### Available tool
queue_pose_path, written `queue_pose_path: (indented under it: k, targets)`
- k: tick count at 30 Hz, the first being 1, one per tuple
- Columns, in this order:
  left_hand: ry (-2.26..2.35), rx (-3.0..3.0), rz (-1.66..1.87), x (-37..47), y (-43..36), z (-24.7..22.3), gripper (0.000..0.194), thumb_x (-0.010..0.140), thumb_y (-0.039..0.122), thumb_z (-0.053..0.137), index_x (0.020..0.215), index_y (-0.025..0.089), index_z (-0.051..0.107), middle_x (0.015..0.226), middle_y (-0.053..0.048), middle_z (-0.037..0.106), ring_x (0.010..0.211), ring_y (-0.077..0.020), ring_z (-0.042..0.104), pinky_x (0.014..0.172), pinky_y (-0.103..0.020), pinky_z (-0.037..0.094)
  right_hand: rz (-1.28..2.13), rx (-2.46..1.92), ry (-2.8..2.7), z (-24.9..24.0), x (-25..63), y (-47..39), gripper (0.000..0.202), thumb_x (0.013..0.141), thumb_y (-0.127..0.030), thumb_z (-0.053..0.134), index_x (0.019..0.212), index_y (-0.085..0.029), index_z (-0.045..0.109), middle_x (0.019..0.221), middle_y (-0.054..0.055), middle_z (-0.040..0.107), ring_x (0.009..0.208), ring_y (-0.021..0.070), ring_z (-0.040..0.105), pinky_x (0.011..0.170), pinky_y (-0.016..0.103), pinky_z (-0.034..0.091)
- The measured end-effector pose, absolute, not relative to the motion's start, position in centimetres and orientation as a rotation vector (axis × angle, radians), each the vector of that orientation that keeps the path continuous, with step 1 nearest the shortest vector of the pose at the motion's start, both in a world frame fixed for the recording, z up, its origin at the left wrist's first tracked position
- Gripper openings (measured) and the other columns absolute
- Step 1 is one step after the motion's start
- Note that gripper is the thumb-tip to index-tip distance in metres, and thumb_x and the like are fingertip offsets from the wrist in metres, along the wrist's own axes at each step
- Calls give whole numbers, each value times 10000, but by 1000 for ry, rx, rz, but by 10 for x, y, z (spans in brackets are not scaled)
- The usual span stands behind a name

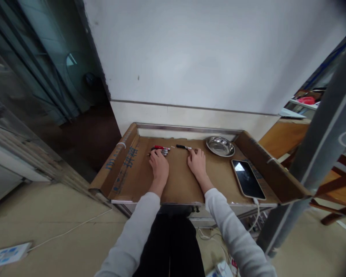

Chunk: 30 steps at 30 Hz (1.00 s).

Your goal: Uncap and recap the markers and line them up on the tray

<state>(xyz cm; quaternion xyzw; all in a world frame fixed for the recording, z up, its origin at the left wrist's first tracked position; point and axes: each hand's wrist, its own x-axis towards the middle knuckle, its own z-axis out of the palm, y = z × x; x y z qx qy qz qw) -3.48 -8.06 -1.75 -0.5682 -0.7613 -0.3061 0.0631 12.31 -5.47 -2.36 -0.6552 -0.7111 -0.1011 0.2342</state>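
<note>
A small bunch of markers (165,152), with a red marker (160,147) at its far side, lies on the cardboard-lined tabletop (178,181). My left hand (159,164) is over the near side of the bunch, its curled fingers closed on the markers and partly hiding them. To the right a black marker (182,146) lies crosswise, its pale end at the fingertips of my right hand (197,162). Those fingers are bent and closed around that end. A round steel dish (220,146) stands just beyond my right hand, with nothing visible in it.
A phone (248,179) with a white charging cable (257,215) lies at the right. Raised cardboard flaps (272,165) border the table's sides, and a white wall (190,57) rises behind. A grey post (320,115) stands at the right; a power strip (8,254) is on the floor.
</note>
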Motion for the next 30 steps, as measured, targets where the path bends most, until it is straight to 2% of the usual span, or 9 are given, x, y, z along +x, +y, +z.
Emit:
queue_pose_path:
  k: [4,7,10,13,19,25,30]
  targets:
    - [-2093,-1965,-823,-26,-79,-17,273,858,110,349,1087,125,496,1082,-142,508,977,-239,505,828,-367,402,-254,-1755,-1970,-22,124,-54,241,842,-176,418,1001,-193,598,1019,100,515,918,221,451,780,315,332]
    - [-1926,-2082,-798,-18,-69,-17,314,856,120,358,1138,135,493,1118,-133,531,1049,-243,476,902,-387,356,-272,-1756,-1948,-22,123,-54,248,854,-185,407,1037,-189,573,995,96,521,901,216,455,771,310,327]
    - [-1885,-2098,-788,-12,-54,-16,348,857,117,345,1170,117,495,1150,-135,547,1121,-251,439,961,-412,306,-289,-1802,-1916,-22,122,-55,280,866,-265,427,1101,-162,539,1009,114,521,910,226,456,772,320,326]
    - [-1889,-2137,-747,-10,-40,-15,355,855,94,326,1147,104,528,1140,-142,570,1192,-259,391,992,-437,267,-290,-1833,-1917,-22,121,-55,300,870,-340,437,1080,-157,549,1013,122,523,925,237,459,778,328,326]
    - [-1906,-2224,-733,-15,-34,-17,346,881,90,289,1049,150,585,1039,-111,618,1026,-217,508,951,-404,317,-267,-1802,-1969,-21,123,-55,252,879,-346,435,1012,-187,578,961,104,538,912,225,468,779,327,326]
    - [-1934,-2130,-900,-25,-47,-18,316,892,151,340,1137,179,537,1161,-108,570,1125,-211,460,983,-408,277,-285,-1772,-1968,-22,123,-53,250,875,-353,444,990,-177,580,959,106,545,902,223,471,777,328,325]
    - [-1956,-2157,-897,-31,-46,-23,251,888,159,367,1008,190,586,1026,-85,602,1044,-202,495,973,-398,279,-274,-1739,-2021,-22,125,-52,218,891,-305,424,971,-183,586,946,95,567,887,216,482,784,323,318]
